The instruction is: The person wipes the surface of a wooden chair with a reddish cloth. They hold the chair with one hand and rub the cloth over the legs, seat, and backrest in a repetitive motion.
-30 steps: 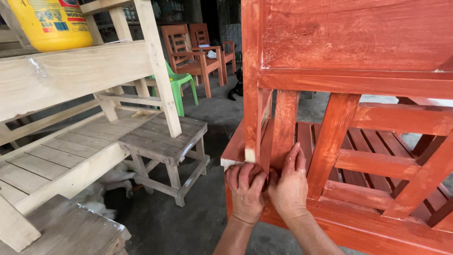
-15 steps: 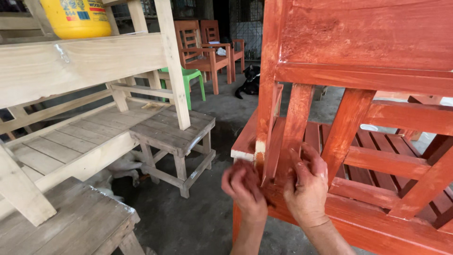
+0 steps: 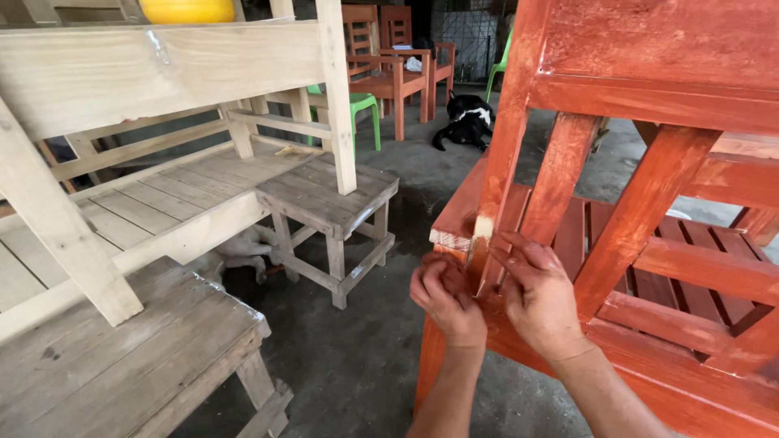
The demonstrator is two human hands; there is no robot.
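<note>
Up close in the head view, the red-stained wooden bench (image 3: 649,162) fills the right side, its stain streaky and orange-red, with slanted back slats rising to a broad top rail. One pale bare patch (image 3: 480,227) shows low on the bench's corner post, where that post meets the seat, and the seat's near end is also pale raw wood. The left hand (image 3: 446,298) sits curled into a loose fist just below that patch, touching the bench's front corner; whether it grips anything I cannot tell. The right hand (image 3: 540,296) lies just beside it, fingers half open and stretched toward the post, fingertips (image 3: 507,243) on the wood close under the patch, holding nothing that shows.

Left of the bench a strip of grey concrete floor (image 3: 365,357) lies open, running back from the bench's front leg. Across that strip stand one unpainted wooden bench (image 3: 162,122) and two unpainted stools: one stool (image 3: 329,207) near the middle, the other stool (image 3: 122,349) at the lower left. Beyond the stained bench's post lie one black-and-white dog (image 3: 462,118), two stained chairs (image 3: 389,73) and one green plastic chair (image 3: 357,105); a yellow container (image 3: 187,10) sits on top of the unpainted bench
</note>
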